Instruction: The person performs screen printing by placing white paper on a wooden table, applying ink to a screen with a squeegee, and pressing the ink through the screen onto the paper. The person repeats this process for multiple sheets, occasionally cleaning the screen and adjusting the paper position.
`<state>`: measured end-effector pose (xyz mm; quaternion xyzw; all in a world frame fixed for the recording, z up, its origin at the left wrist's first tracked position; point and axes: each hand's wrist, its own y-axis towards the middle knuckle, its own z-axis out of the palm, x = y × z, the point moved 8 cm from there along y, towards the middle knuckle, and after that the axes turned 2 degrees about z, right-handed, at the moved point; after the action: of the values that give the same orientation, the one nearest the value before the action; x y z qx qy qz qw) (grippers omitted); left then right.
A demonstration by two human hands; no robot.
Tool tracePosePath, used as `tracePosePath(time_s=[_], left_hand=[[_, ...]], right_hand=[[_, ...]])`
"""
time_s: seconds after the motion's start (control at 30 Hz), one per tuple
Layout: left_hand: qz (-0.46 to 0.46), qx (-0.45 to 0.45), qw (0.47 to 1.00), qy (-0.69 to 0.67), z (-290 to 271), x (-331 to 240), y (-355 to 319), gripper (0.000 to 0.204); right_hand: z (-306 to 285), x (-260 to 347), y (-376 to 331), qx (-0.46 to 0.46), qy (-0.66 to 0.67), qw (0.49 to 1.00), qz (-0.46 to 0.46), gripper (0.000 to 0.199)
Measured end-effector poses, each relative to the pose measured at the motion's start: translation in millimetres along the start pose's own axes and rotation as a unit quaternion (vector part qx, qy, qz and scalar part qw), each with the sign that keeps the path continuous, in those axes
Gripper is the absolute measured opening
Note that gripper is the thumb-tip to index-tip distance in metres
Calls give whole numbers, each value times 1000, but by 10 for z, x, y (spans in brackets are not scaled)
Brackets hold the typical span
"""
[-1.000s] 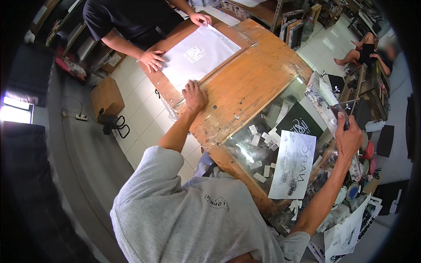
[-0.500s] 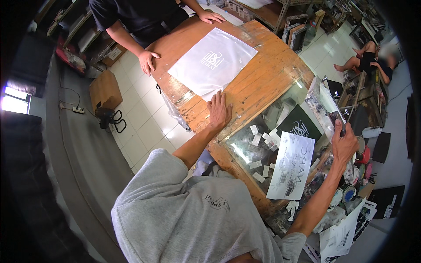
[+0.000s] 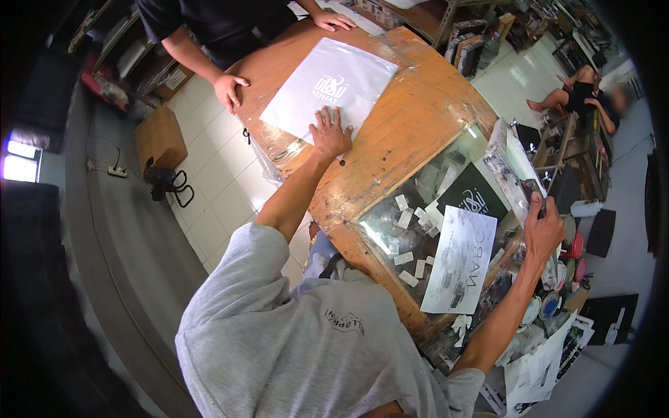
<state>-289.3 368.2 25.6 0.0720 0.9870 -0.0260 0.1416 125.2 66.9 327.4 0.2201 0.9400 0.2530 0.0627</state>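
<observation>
A translucent white plastic sheet or bag with a white printed emblem lies on the wooden table. My left hand rests on its near part, fingers spread and palm down just below the print. Over on the right, my right hand is closed around the near end of a raised, ink-stained screen-printing frame. That frame tilts up beside the glass panel set into the table. Beneath the glass edge of the frame lies a dark sheet with a similar white emblem.
A printed white paper and small white blocks lie on the glass. Ink tubs crowd the right side. Across the table, a person's hand rests by the sheet. Another person sits far right.
My left hand has moved forward and left, from the sheet's near corner to just below its print. The sheet has shifted slightly away. My right hand stays on the frame.
</observation>
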Motion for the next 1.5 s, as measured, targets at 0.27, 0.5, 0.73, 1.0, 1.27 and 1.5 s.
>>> tracePosePath(time_s=[0.27,0.5,0.73,1.0,1.27,1.5], left_hand=[[17,7,918,-397,409,-826,-478,88],[183,8,903,-390,194,-1910,-1498,69],[219,-61,965,-132,-68,-1205,-1346,59],[122,-10,992,-17,466,-1121,-997,75],[357,71,909,-202,193,-2320,-1778,77],[708,185,662,-162,936,-2879,-3810,44]], right_hand=[[-57,53,65,-26,19,999,-2,52],[-31,-10,53,-4,3,1000,3,52],[8,-29,70,9,11,1000,17,49],[-20,27,24,-7,40,999,13,45],[-50,34,116,4,33,999,39,52],[-175,-24,223,-12,37,998,40,56]])
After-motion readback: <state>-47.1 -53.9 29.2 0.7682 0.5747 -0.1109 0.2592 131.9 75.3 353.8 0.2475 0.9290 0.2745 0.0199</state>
